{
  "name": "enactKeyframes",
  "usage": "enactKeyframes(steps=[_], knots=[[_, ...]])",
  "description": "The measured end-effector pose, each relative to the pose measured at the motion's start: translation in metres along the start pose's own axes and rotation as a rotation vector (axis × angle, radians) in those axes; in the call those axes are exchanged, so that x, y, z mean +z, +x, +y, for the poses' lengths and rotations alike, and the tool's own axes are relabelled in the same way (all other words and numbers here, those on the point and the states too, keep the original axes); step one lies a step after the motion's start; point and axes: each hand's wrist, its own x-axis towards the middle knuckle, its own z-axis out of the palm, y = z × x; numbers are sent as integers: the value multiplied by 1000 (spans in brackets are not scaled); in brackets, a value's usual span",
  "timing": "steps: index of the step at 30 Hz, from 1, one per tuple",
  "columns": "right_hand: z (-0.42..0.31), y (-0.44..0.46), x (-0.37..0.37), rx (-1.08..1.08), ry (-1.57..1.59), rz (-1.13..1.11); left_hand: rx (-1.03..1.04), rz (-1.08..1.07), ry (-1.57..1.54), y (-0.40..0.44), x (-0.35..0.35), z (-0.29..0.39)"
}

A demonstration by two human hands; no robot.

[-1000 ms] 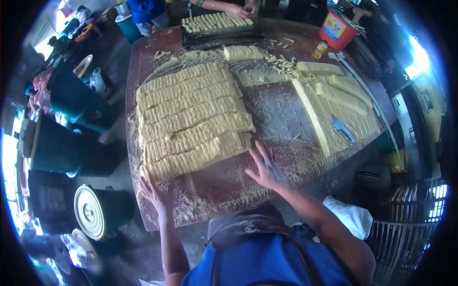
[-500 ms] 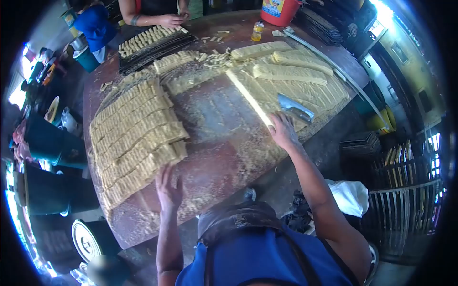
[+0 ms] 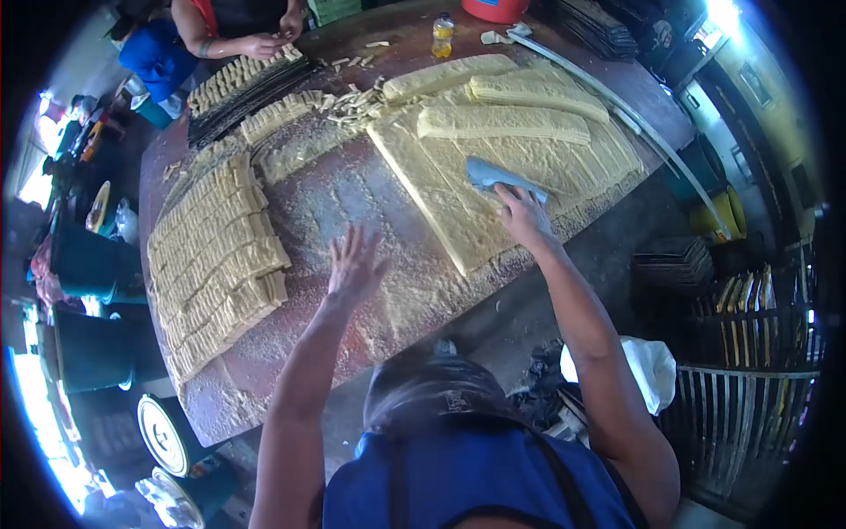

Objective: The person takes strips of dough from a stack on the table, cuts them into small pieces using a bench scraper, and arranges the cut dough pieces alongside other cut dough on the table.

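Observation:
My right hand (image 3: 526, 216) has its fingers closed at the handle of a grey-blue dough scraper (image 3: 504, 178). The scraper rests on a wide, flat sheet of yellowish dough (image 3: 441, 198); its handle is partly covered by my fingers. My left hand (image 3: 355, 267) is spread open over the floury table (image 3: 352, 207), between the dough sheet and a block of cut dough strips (image 3: 216, 256), holding nothing. Thick dough slabs (image 3: 502, 123) lie on top of the sheet's far part.
Across the table, another person's hands (image 3: 269, 44) are over dark stacked trays (image 3: 251, 99) bearing dough pieces. A bottle (image 3: 442, 35), a red bucket (image 3: 495, 9) and a long metal bar (image 3: 608, 101) lie at the far side. Lidded bins (image 3: 163, 436) stand left.
My right hand has moved from the dough sheet's edge onto the scraper, which has shifted slightly. My left hand has left the cut strips and moved right and forward. The view has shifted.

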Motion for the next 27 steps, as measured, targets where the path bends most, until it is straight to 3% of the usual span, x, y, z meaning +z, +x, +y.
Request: enactKeyframes(steps=[3,4,6,7,8,9,11,12,13,14,15,17,19,20,23,25,27], knots=[[-11,-30,-12,-39,329,213,454,-328,75,-10,-24,39],[-15,-55,-1,114,707,190,453,-326,71,-3,-37,38],[-37,-97,2,539,1296,39,273,-333,3,25,-55,27],[-59,-113,-6,829,1494,-96,162,-46,154,58,-11,-7],[-73,-121,1,934,1665,-78,77,103,33,90,11,-32],[-82,-122,8,1025,1835,-50,-7,262,-91,124,15,-48],[-76,-132,49,986,1966,26,-79,316,-577,170,-9,-55],[-71,-129,62,936,2102,84,-70,318,-591,189,-19,-49],[-93,-112,41,1106,2045,154,-205,338,-894,205,-25,-36],[-94,-107,41,1108,2035,161,-346,346,-1193,219,-30,-24],[-95,-103,41,1173,1951,135,-344,338,-1200,242,-26,-17],[-97,-98,44,1239,1858,108,-561,274,-1366,285,-9,-4],[-100,-96,51,1096,1422,46,-663,241,-1484,291,-19,11],[-105,-99,54,1100,1422,38,-762,203,-1590,288,-27,13],[-118,-90,51,1053,1648,231,-734,22,-1798,305,-21,-5],[-126,-74,37,1251,1887,216,-679,-93,-1865,311,-17,-9],[-119,-65,41,1269,1861,204,-467,-139,-1933,306,-15,-9]])
